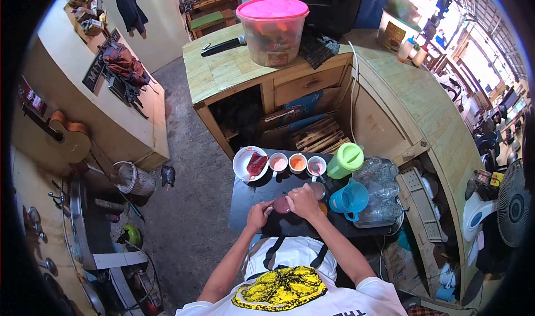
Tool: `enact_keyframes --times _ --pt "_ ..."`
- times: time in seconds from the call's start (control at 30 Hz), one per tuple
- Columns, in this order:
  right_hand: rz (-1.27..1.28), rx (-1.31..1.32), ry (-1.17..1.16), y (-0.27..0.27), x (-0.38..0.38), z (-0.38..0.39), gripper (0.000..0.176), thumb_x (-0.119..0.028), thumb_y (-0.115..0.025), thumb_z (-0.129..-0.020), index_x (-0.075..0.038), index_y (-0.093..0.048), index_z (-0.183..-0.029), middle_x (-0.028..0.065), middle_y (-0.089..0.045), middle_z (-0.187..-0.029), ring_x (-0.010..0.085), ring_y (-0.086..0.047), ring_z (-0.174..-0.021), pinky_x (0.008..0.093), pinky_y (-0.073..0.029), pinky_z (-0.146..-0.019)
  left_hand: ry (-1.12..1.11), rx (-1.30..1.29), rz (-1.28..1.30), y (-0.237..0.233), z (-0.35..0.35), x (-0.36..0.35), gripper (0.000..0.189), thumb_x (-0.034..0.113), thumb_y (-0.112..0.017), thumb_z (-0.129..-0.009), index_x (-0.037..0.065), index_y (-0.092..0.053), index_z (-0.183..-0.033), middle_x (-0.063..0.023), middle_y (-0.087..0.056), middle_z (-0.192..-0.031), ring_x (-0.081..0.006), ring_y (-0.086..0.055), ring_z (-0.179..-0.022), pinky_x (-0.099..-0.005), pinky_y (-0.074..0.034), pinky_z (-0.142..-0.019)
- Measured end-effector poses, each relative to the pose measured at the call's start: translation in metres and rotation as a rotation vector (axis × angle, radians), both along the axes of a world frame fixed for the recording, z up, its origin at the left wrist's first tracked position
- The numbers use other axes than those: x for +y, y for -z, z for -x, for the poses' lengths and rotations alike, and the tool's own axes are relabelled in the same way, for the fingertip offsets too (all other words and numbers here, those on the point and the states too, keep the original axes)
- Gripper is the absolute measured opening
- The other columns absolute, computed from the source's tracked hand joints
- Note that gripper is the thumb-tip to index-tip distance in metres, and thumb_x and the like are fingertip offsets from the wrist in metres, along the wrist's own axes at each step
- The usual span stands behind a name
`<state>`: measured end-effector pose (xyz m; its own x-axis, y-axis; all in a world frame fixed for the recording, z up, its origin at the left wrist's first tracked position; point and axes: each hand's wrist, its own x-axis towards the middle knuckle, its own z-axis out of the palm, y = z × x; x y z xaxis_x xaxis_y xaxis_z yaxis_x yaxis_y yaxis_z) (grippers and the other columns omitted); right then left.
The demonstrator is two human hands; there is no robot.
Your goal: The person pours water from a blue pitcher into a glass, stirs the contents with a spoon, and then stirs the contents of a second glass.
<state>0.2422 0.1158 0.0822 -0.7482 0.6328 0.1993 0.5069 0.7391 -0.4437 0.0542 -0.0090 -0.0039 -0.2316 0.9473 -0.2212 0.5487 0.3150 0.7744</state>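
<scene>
Work is centring on the black table (243, 200) in the lower middle of the frame. The left hand (259, 212) is gripping a small dark-red cup (282, 205) from its left side, fingers closing on it. The right hand (305, 200) is resting over the cup's right edge; whether it is clamping I cannot tell. A metal bowl (318, 190) is sitting just beyond that hand. Farther up, a white plate (243, 164) and three small cups (297, 163) are lining the table's far edge, with a green pitcher (345, 160) and a blue pitcher (349, 199) standing to the right.
</scene>
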Motion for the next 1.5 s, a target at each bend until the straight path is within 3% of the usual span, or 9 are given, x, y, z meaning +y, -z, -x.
enact_keyframes --times 0.1,0.2,0.4,0.5,0.7,0.9,1.1,1.3,1.5 --pt "0.088 -0.248 -0.058 0.007 0.003 -0.005 0.021 -0.021 -0.066 -0.086 -0.004 -0.072 -0.075 0.0169 -0.07 -0.074 0.0344 -0.068 -0.073 0.0474 -0.046 -0.077 -0.02 -0.001 -0.022 0.004 -0.001 0.0 0.03 0.016 -0.066 -0.094 0.013 -0.071 -0.124 -0.0219 -0.07 -0.11 -0.0422 -0.067 -0.103 -0.0479 -0.052 -0.089" --pt "0.271 -0.091 -0.075 0.008 0.001 -0.006 0.022 -0.023 -0.066 -0.086 -0.005 -0.073 -0.074 0.0177 -0.07 -0.074 0.0356 -0.068 -0.072 0.0473 -0.046 -0.077 -0.017 -0.031 0.031 -0.01 -0.001 0.001 0.03 0.017 -0.066 -0.094 0.012 -0.071 -0.123 -0.0215 -0.071 -0.108 -0.0427 -0.067 -0.101 -0.048 -0.052 -0.086" --pt "0.058 -0.127 0.051 0.005 0.002 -0.005 0.024 -0.024 -0.066 -0.084 -0.004 -0.074 -0.074 0.0201 -0.07 -0.076 0.039 -0.069 -0.076 0.0503 -0.05 -0.076 -0.012 -0.033 -0.008 -0.001 0.0 0.0 0.03 0.017 -0.067 -0.094 0.013 -0.071 -0.123 -0.0198 -0.071 -0.103 -0.0429 -0.066 -0.097 -0.0478 -0.052 -0.083" --pt "0.179 -0.221 -0.056 0.005 0.001 -0.009 0.023 -0.022 -0.065 -0.086 -0.004 -0.073 -0.074 0.0195 -0.071 -0.077 0.0376 -0.069 -0.075 0.0469 -0.051 -0.075 -0.003 0.0 -0.046 0.006 0.002 0.0 0.031 0.017 -0.067 -0.094 0.014 -0.071 -0.124 -0.0193 -0.071 -0.102 -0.0427 -0.066 -0.097 -0.0479 -0.051 -0.083" --pt "0.138 0.061 0.07 0.006 0.001 -0.006 0.02 -0.02 -0.066 -0.085 -0.002 -0.073 -0.079 0.0229 -0.069 -0.078 0.0403 -0.068 -0.079 0.0516 -0.053 -0.076 -0.001 -0.02 -0.01 0.003 0.002 0.0 0.03 0.018 -0.068 -0.094 0.015 -0.071 -0.124 -0.0201 -0.071 -0.105 -0.0433 -0.066 -0.098 -0.0482 -0.051 -0.083" --pt "0.238 -0.236 0.011 0.008 0.004 -0.007 0.02 -0.021 -0.067 -0.085 -0.003 -0.073 -0.077 0.0184 -0.07 -0.08 0.0376 -0.069 -0.079 0.048 -0.052 -0.076 0.003 0.002 -0.011 0.004 0.002 0.0 0.03 0.019 -0.067 -0.094 0.015 -0.071 -0.123 -0.0217 -0.07 -0.106 -0.044 -0.066 -0.099 -0.048 -0.052 -0.084" --pt "0.067 0.061 0.027 -0.002 0.001 0.002 0.022 -0.019 -0.066 -0.08 0.001 -0.072 -0.073 0.0232 -0.069 -0.076 0.0416 -0.069 -0.075 0.053 -0.054 -0.073 -0.014 -0.042 -0.037 0.013 0.003 -0.001 0.03 0.021 -0.067 -0.094 0.015 -0.071 -0.124 -0.0231 -0.07 -0.106 -0.0442 -0.066 -0.1 -0.0486 -0.052 -0.085" --pt "0.194 -0.236 -0.039 0.005 0.003 -0.004 0.021 -0.022 -0.068 -0.084 -0.004 -0.072 -0.076 0.0179 -0.069 -0.077 0.0368 -0.068 -0.078 0.0492 -0.053 -0.075 -0.009 -0.01 -0.023 0.017 0.004 0.0 0.031 0.02 -0.068 -0.094 0.016 -0.071 -0.124 -0.0218 -0.071 -0.106 -0.043 -0.067 -0.099 -0.0483 -0.052 -0.085" --pt "0.109 0.002 0.054 0.009 0.001 -0.005 0.021 -0.021 -0.067 -0.084 -0.002 -0.072 -0.077 0.0202 -0.07 -0.081 0.0389 -0.068 -0.081 0.0491 -0.054 -0.075 -0.012 -0.019 -0.027 0.012 0.002 -0.001 0.031 0.019 -0.068 -0.094 0.018 -0.071 -0.124 -0.0208 -0.07 -0.103 -0.0439 -0.066 -0.097 -0.0489 -0.052 -0.084"
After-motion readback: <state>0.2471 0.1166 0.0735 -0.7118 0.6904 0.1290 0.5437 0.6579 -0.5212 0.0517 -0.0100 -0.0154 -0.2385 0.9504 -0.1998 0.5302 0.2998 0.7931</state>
